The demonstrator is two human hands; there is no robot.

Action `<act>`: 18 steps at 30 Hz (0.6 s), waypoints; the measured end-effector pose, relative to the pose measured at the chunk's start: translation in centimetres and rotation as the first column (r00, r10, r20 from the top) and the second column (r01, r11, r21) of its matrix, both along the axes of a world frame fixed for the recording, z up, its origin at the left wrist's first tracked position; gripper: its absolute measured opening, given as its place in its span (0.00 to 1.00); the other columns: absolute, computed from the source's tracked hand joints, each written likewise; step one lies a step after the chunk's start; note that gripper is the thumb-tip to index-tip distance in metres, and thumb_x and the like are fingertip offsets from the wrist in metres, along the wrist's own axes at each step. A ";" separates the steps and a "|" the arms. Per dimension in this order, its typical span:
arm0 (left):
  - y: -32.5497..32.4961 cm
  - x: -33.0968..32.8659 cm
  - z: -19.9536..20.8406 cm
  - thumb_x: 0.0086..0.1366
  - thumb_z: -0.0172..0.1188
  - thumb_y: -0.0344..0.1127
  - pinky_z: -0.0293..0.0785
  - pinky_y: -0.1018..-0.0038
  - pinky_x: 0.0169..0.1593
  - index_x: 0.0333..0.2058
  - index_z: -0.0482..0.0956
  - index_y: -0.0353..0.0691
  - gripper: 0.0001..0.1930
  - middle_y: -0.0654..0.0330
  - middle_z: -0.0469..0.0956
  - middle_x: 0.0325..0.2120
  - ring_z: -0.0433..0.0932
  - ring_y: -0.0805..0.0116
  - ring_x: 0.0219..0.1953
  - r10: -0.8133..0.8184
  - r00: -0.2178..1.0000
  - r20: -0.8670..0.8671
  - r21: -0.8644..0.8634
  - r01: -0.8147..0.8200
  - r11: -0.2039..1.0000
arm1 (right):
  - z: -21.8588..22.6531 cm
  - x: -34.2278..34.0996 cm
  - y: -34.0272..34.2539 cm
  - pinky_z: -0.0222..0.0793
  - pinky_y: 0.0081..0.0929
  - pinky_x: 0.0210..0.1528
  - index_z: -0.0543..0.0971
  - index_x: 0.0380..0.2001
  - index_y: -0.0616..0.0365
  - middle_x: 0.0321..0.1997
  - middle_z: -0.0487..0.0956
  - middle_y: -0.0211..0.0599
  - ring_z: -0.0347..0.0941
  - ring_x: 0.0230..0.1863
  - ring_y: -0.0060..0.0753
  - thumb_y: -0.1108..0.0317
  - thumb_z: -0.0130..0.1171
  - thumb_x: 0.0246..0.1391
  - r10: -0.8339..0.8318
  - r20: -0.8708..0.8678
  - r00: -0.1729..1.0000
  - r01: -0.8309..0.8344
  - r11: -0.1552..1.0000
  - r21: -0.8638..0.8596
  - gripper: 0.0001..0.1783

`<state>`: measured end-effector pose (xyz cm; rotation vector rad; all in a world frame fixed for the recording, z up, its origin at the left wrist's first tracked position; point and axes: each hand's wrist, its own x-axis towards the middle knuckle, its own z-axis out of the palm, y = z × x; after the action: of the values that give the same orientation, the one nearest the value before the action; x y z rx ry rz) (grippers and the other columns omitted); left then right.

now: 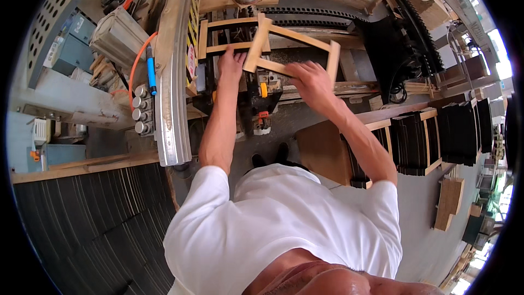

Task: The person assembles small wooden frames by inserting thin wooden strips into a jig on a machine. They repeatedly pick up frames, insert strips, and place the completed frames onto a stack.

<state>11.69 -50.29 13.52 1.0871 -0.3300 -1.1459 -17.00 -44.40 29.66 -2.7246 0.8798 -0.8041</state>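
A broad stack of dark panels (93,229) is seen at lower left. A metal rail (173,109) is set along the machine's left side. One wooden frame (299,36) is held tilted over the machine, its near bar pinched by the right hand (311,79). Left of it, a second frame (232,22) is reached by the left hand (232,63); whether it is gripped cannot be told. A blue marker (152,71) is placed beside the rail.

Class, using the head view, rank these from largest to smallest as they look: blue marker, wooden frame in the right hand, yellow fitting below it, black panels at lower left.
1. black panels
2. wooden frame in the right hand
3. blue marker
4. yellow fitting

Distance may skew true sizes.
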 end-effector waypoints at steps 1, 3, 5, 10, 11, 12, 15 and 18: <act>1.1 -1.3 0.4 0.67 0.53 0.35 0.72 0.57 0.57 0.56 0.64 0.32 0.22 0.48 0.64 0.56 0.65 0.51 0.59 0.018 0.986 -0.166 -0.071 -0.030 0.997 | -0.7 1.5 -1.5 0.67 0.36 0.46 0.78 0.42 0.55 0.41 0.80 0.34 0.73 0.41 0.41 0.74 0.60 0.45 0.056 0.020 0.998 -0.055 0.998 -0.035 0.17; 3.3 -3.9 1.5 0.68 0.45 0.32 0.61 0.55 0.64 0.51 0.68 0.32 0.16 0.51 0.69 0.51 0.66 0.52 0.59 0.019 0.872 -0.489 -0.182 -0.123 0.976 | -2.8 4.6 -4.6 0.68 0.38 0.46 0.78 0.41 0.55 0.40 0.80 0.36 0.73 0.42 0.44 0.73 0.60 0.45 0.080 -0.017 0.997 -0.080 0.997 0.013 0.16; 4.3 -3.1 -0.3 0.64 0.47 0.28 0.61 0.56 0.63 0.48 0.71 0.33 0.15 0.53 0.71 0.49 0.67 0.54 0.58 -0.105 0.917 -0.385 -0.282 -0.009 0.959 | -3.6 8.3 -6.5 0.68 0.39 0.46 0.77 0.41 0.54 0.36 0.80 0.37 0.73 0.42 0.43 0.71 0.60 0.44 0.163 0.002 0.987 -0.163 0.986 -0.046 0.17; 4.9 -2.9 -1.0 0.60 0.51 0.26 0.62 0.58 0.62 0.44 0.72 0.35 0.13 0.55 0.73 0.46 0.68 0.56 0.57 -0.153 0.893 -0.423 -0.335 0.002 0.942 | -7.3 12.3 -9.6 0.69 0.35 0.49 0.79 0.41 0.53 0.39 0.81 0.34 0.74 0.45 0.41 0.65 0.63 0.45 0.236 -0.002 0.972 -0.236 0.971 -0.033 0.17; 5.1 -2.8 -1.1 0.59 0.52 0.26 0.62 0.58 0.62 0.44 0.72 0.36 0.13 0.55 0.73 0.46 0.68 0.56 0.56 -0.142 0.890 -0.433 -0.330 -0.010 0.944 | -7.5 12.3 -10.2 0.70 0.35 0.48 0.79 0.41 0.53 0.39 0.81 0.35 0.75 0.44 0.42 0.64 0.63 0.45 0.256 0.028 0.966 -0.255 0.966 -0.040 0.17; 5.6 -2.8 -1.0 0.59 0.52 0.26 0.61 0.57 0.62 0.43 0.73 0.37 0.12 0.54 0.74 0.47 0.68 0.56 0.56 -0.112 0.890 -0.442 -0.301 -0.030 0.953 | -7.2 12.4 -10.9 0.70 0.36 0.48 0.79 0.41 0.52 0.39 0.81 0.36 0.75 0.44 0.43 0.64 0.63 0.46 0.283 0.062 0.957 -0.281 0.959 -0.047 0.16; 6.6 -3.2 -0.9 0.59 0.52 0.26 0.61 0.57 0.62 0.41 0.75 0.40 0.10 0.54 0.75 0.48 0.69 0.55 0.57 -0.066 0.892 -0.448 -0.263 -0.061 0.963 | -5.6 12.0 -16.2 0.72 0.42 0.45 0.79 0.42 0.54 0.38 0.81 0.42 0.77 0.41 0.48 0.62 0.62 0.47 0.057 0.147 0.988 -0.061 0.998 0.021 0.17; 6.2 -5.2 1.1 0.61 0.54 0.28 0.61 0.57 0.62 0.43 0.75 0.41 0.11 0.55 0.75 0.49 0.68 0.56 0.58 -0.071 0.913 -0.402 -0.246 -0.033 0.969 | -6.7 10.4 -27.1 0.72 0.46 0.47 0.73 0.45 0.59 0.38 0.81 0.51 0.77 0.43 0.54 0.61 0.59 0.49 -0.383 0.036 0.923 0.357 0.886 0.295 0.21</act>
<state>6.51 -44.12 14.67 0.6048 -0.1479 -1.2796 -6.62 -71.53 22.94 -2.2819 1.4024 -0.7873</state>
